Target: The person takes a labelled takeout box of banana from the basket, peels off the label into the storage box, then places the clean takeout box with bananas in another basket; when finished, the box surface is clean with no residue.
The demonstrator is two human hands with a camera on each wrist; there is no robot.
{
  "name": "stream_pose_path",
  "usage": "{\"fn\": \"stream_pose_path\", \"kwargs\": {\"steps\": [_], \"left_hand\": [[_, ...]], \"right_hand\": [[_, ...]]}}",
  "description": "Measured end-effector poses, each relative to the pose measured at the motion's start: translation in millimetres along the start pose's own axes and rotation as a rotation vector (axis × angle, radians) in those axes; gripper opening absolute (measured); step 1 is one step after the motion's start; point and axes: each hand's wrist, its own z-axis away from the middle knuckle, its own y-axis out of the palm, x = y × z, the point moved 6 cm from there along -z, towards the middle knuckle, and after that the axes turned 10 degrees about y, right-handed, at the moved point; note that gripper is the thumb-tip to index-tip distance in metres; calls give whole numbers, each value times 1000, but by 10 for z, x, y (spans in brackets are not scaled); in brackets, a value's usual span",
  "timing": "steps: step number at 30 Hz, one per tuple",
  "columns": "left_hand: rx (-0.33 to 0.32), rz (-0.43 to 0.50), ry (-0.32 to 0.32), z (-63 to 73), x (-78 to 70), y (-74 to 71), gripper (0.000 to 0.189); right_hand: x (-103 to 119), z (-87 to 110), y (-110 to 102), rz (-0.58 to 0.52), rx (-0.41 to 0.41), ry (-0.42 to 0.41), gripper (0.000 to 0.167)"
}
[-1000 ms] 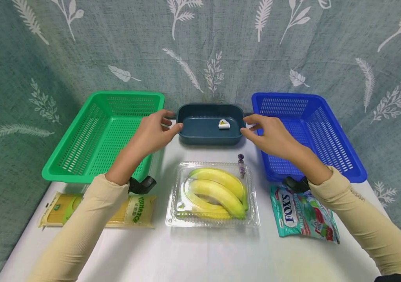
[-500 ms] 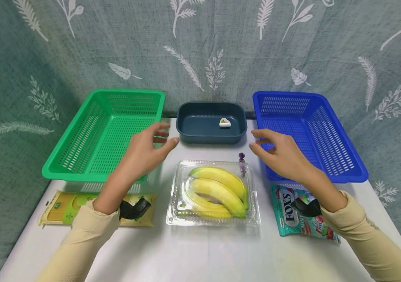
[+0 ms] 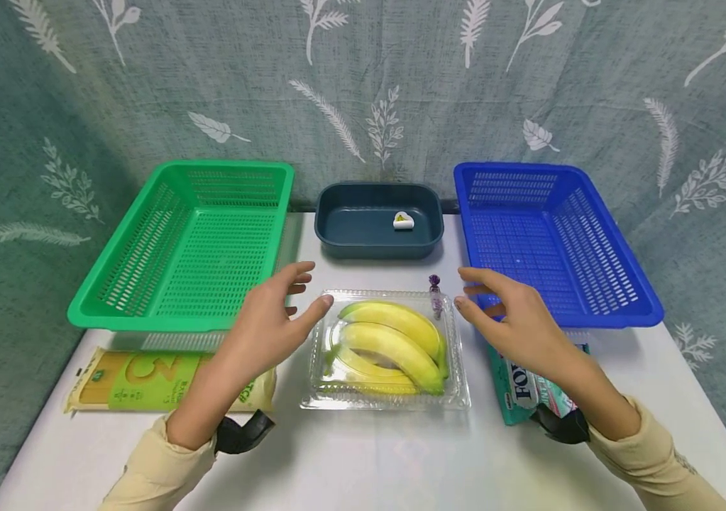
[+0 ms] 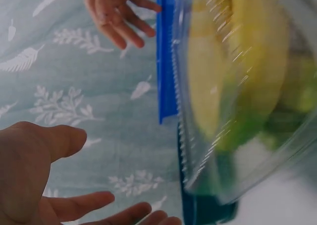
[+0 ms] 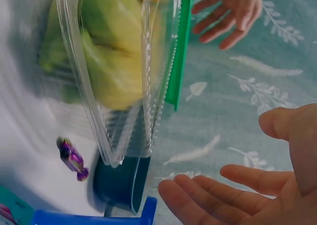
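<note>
A clear plastic clamshell box (image 3: 385, 403) holding yellow-green bananas (image 3: 394, 348) stands in the middle of the table in the head view. My left hand (image 3: 273, 319) hovers at the box's left, its thumb overlapping the far left corner. On the opposite side my right hand (image 3: 519, 319) is held over the table near the box's far right corner. Both hands have relaxed, spread fingers, with nothing in them. A purple-wrapped candy (image 5: 73, 159) lies beside the box, partly seen through its lid in the head view.
Behind left stands a green basket (image 3: 171, 323), behind right a blue basket (image 3: 618, 316). Between them is a dark teal tray (image 3: 378, 251) with a small white item (image 3: 404, 221). A noodle packet (image 3: 139, 383) lies front left, a Fox's candy bag (image 3: 516, 397) front right.
Both hands have come back from the teal tray's ends to the sides of the banana box. The left hand has also shifted right in the last half second. The objects stayed put.
</note>
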Motion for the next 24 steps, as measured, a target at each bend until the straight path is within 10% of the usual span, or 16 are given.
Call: {"fn": "stream_pose_path", "kwargs": {"steps": [24], "left_hand": [[-6, 115, -141, 201, 382, 393, 69]], "right_hand": [[-322, 506, 453, -129, -22, 86, 58]]}}
